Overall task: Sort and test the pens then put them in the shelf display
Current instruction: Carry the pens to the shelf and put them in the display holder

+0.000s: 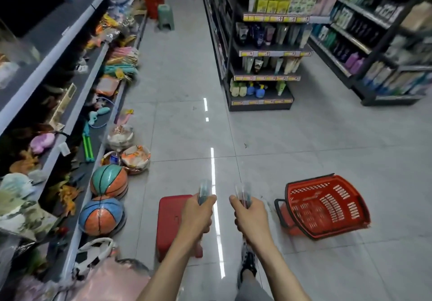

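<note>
Pens (pixel 205 190) in slim, blurred bundles: the left hand (pixel 197 214) grasps one over the square red stool (pixel 169 221), and the right hand (pixel 250 216) grasps another beside it.

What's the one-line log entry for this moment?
left hand: grips left pen bundle | right hand: grips right pen bundle | red stool: floor, below left hand | red basket: floor, right

Shop aisle: stocked shelves (pixel 266 54), basket (pixel 327 204)

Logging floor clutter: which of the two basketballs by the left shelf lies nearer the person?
The blue-and-orange basketball; the teal-and-orange basketball sits just beyond it, farther up the aisle.
</note>
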Action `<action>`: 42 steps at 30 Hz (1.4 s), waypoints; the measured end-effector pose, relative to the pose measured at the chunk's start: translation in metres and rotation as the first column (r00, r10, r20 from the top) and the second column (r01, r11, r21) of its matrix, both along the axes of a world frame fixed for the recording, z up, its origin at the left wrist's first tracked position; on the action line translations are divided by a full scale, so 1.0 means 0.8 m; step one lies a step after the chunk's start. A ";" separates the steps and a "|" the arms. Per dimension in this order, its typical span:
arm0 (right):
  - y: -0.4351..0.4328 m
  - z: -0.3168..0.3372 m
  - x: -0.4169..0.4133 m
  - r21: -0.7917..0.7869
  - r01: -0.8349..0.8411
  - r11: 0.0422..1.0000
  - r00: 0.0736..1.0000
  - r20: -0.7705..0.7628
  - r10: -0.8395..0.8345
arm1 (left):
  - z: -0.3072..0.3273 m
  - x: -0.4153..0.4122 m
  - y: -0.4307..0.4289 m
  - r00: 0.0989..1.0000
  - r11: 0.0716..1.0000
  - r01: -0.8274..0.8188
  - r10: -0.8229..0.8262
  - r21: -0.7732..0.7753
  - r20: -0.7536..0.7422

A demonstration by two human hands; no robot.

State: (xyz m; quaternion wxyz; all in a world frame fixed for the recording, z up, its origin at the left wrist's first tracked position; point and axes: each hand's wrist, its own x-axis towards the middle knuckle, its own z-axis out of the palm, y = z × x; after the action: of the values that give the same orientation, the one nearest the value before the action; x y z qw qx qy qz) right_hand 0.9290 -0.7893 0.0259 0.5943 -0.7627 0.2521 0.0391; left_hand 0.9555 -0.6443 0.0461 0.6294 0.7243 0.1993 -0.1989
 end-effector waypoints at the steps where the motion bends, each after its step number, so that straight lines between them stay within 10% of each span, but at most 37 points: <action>1: -0.011 -0.001 0.026 0.013 -0.016 1.000 1.000 -0.002 0.016 | -0.001 0.023 -0.012 1.000 1.000 -0.005 0.005 0.000 0.004; 17: -0.160 0.038 0.419 0.041 -0.308 0.951 0.951 0.042 0.306 | 0.036 0.353 -0.155 0.960 0.958 -0.270 0.261 0.098 0.100; 42: 0.055 0.009 1.034 -0.003 -0.675 0.738 0.737 -0.017 0.675 | 0.002 0.914 0.029 0.772 0.767 -0.635 0.635 0.087 0.037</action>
State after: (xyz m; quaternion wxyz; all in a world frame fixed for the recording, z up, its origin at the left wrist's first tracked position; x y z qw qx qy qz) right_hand 1.7563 -0.7452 0.0334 0.5345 -0.8046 -0.0368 0.2562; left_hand 1.6865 -0.6212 0.0480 0.6251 0.6439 0.4396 0.0371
